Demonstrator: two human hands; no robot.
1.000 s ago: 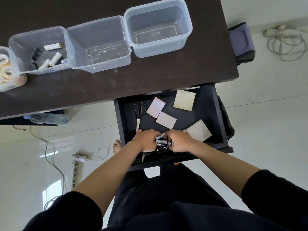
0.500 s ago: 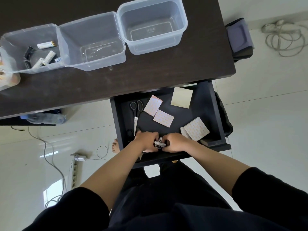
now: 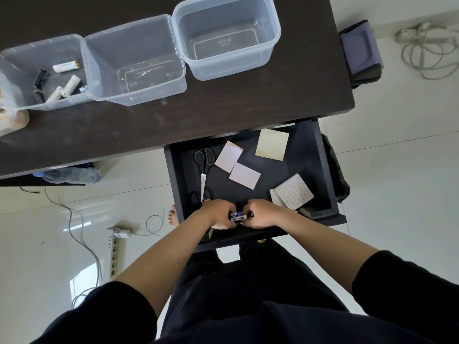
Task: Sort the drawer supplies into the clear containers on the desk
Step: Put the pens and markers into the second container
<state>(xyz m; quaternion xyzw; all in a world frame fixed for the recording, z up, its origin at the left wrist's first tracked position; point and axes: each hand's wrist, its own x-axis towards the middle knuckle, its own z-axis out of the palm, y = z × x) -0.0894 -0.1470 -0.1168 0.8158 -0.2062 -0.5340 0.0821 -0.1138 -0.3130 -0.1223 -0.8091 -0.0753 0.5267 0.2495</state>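
Both our left hand [image 3: 218,214] and right hand [image 3: 260,214] close around batteries [image 3: 237,216] at the drawer's [image 3: 320,160] six-o'clock edge, the gathering step; next, we judge, they go to the battery container [image 3: 15,60] at ten o'clock on the bench [image 3: 223,108].

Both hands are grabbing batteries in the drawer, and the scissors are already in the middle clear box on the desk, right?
Not quite. The head view shows the scissors lying in the drawer; the middle clear box is empty. The rest holds: left hand and right hand are gathering batteries.
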